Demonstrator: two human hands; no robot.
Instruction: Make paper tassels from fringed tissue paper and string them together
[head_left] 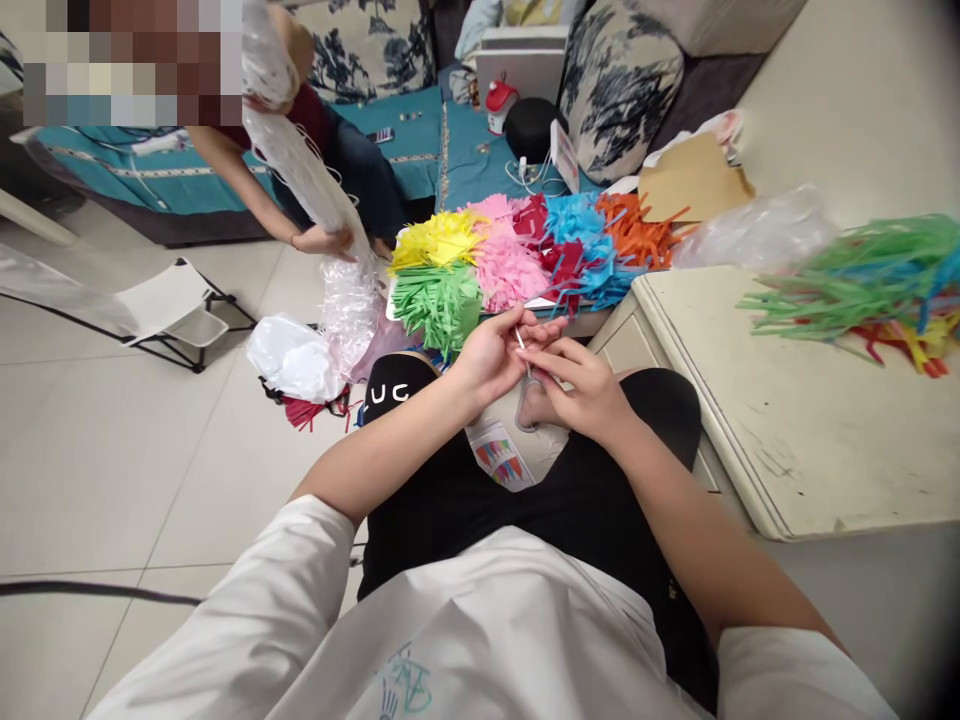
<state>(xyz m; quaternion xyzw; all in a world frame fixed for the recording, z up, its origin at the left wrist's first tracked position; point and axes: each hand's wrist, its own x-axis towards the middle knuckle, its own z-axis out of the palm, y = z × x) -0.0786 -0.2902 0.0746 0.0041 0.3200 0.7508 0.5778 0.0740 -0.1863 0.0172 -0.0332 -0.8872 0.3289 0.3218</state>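
In front of my knees, both hands are close together around a thin white strip (520, 340), possibly a cord. My left hand (487, 355) is turned palm up, its fingers curled and its thumb at the strip's upper end. Thumb and fingertips of my right hand (581, 388) pinch the strip lower down. Just beyond my hands lie bundles of cut tassels: green (437, 305), yellow (439, 238), pink (510, 262), blue (589, 240) and orange (637, 228). Below, between my legs, a printed card (501, 455) shows coloured tassels.
A cream cabinet (825, 430) stands at my right with mixed tassels (870, 285) on it. At the left, another person's hand (326, 240) holds a long bundle of clear plastic (304, 165). A white folding stool (169, 300) and white bag (292, 355) are on the floor.
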